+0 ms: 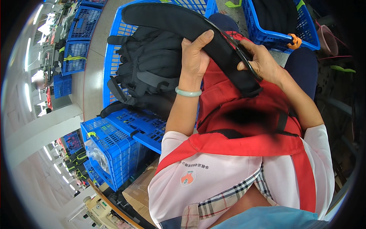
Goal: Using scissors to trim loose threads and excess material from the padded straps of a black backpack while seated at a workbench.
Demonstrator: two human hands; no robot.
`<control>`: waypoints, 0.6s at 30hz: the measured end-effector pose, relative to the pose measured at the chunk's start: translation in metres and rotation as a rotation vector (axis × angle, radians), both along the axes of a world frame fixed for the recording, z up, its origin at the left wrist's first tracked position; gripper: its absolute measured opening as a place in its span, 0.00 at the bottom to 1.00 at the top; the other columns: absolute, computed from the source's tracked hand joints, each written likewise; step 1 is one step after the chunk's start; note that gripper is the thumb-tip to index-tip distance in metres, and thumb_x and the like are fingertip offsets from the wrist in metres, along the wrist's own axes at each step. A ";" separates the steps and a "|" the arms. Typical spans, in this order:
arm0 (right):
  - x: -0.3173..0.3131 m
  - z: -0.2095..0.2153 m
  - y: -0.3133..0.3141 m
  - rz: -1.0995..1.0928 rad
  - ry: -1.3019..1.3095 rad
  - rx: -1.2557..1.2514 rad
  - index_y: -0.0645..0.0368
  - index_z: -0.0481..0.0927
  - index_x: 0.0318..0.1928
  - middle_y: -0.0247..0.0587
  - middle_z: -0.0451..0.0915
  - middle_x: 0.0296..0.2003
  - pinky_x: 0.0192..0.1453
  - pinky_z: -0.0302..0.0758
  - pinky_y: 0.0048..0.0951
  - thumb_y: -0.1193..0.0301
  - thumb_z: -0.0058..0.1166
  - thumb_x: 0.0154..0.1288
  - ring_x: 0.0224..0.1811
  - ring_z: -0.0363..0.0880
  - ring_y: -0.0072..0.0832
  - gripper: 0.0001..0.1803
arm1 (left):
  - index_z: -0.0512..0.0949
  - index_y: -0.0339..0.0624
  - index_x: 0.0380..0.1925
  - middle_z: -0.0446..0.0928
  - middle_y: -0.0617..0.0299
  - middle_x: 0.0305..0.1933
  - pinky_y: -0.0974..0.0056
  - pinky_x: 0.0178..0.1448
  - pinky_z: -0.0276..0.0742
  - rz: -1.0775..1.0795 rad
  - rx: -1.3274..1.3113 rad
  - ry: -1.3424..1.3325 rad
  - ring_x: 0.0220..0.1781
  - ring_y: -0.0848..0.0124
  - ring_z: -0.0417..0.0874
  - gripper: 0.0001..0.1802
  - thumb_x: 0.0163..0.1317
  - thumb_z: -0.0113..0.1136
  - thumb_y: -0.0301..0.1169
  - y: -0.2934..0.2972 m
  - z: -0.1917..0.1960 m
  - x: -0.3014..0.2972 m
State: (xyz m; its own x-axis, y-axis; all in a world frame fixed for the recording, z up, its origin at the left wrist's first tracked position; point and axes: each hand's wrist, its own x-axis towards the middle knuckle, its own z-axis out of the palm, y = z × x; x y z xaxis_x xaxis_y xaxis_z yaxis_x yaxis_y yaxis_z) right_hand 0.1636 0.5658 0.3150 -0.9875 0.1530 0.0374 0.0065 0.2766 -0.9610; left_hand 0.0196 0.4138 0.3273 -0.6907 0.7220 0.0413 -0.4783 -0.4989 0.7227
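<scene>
A long black padded strap (225, 49), curved like a backpack shoulder strap, runs from the upper left down over my lap. My left hand (196, 53) is closed on its middle, the thumb lying on top and the fingers hidden beneath. Closed at the strap's right edge is my right hand (261, 61), thumb and fingers pinching there. A narrow, dark, glossy edge shows along that side; whether it belongs to the strap or is separate, I cannot tell. Under the strap, a red apron (217, 91) covers my lap.
On my left, a blue plastic crate (110, 65) holds a heap of black straps (152, 57). Another blue crate (118, 160) stands nearer, beside a cardboard box (141, 191) and a sewing machine (101, 210). At the upper right, a blue crate (263, 36) contains black pieces.
</scene>
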 end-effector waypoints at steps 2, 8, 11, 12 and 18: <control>-0.001 0.000 0.000 0.001 0.023 -0.020 0.65 0.74 0.46 0.30 0.65 0.26 0.31 0.62 0.24 0.49 0.69 0.53 0.29 0.60 0.17 0.33 | 0.79 0.42 0.42 0.81 0.64 0.41 0.63 0.55 0.79 0.003 0.005 -0.017 0.44 0.70 0.82 0.13 0.58 0.63 0.18 0.000 0.000 0.000; 0.001 0.006 0.001 -0.012 0.012 0.001 0.66 0.74 0.44 0.31 0.65 0.26 0.33 0.65 0.24 0.52 0.69 0.54 0.31 0.61 0.18 0.30 | 0.79 0.38 0.41 0.81 0.63 0.40 0.66 0.53 0.78 -0.001 0.001 0.022 0.42 0.71 0.82 0.12 0.56 0.64 0.18 0.004 0.004 0.002; 0.000 0.008 0.006 -0.023 -0.093 -0.036 0.66 0.74 0.44 0.30 0.64 0.25 0.33 0.65 0.26 0.55 0.69 0.55 0.31 0.62 0.21 0.29 | 0.79 0.38 0.41 0.81 0.62 0.40 0.65 0.52 0.79 0.035 0.020 0.013 0.42 0.70 0.82 0.12 0.56 0.64 0.18 0.006 0.009 0.006; -0.001 0.009 0.007 -0.023 -0.089 -0.031 0.66 0.74 0.44 0.30 0.64 0.25 0.33 0.65 0.26 0.55 0.69 0.55 0.31 0.62 0.21 0.29 | 0.79 0.38 0.41 0.81 0.62 0.40 0.65 0.52 0.79 0.035 0.025 0.018 0.42 0.70 0.82 0.12 0.56 0.64 0.18 0.005 0.010 0.000; -0.003 0.031 0.005 -0.029 0.011 0.160 0.67 0.69 0.40 0.46 0.63 0.20 0.28 0.63 0.34 0.56 0.70 0.53 0.23 0.60 0.28 0.30 | 0.78 0.39 0.46 0.80 0.61 0.44 0.61 0.55 0.79 0.032 0.033 0.152 0.46 0.68 0.83 0.14 0.59 0.62 0.18 0.005 0.024 -0.014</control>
